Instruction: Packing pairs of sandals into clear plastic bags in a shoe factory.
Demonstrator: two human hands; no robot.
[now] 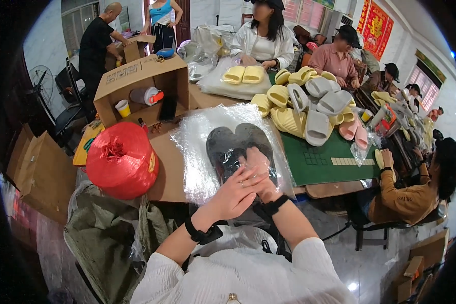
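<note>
A pair of dark slippers (219, 144) lies side by side inside a clear plastic bag (195, 134) on a stack of similar bags in front of me. My right hand (257, 163) reaches into the bag, its fingers closed on the slippers; glare on the film partly hides its fingertips. Across the back of that hand lies my left hand (234, 194), fingers stretched out and holding nothing that I can see. The left fingers overlap the right hand near the bag's lower edge. Each wrist wears a black band.
A red twine roll (120, 159) stands left of the bags, before a cardboard box (137, 81) holding a cup and a bottle. Yellow and grey slippers (316, 111) pile up on a green mat (309, 162) at right. Several co-workers sit around the tables.
</note>
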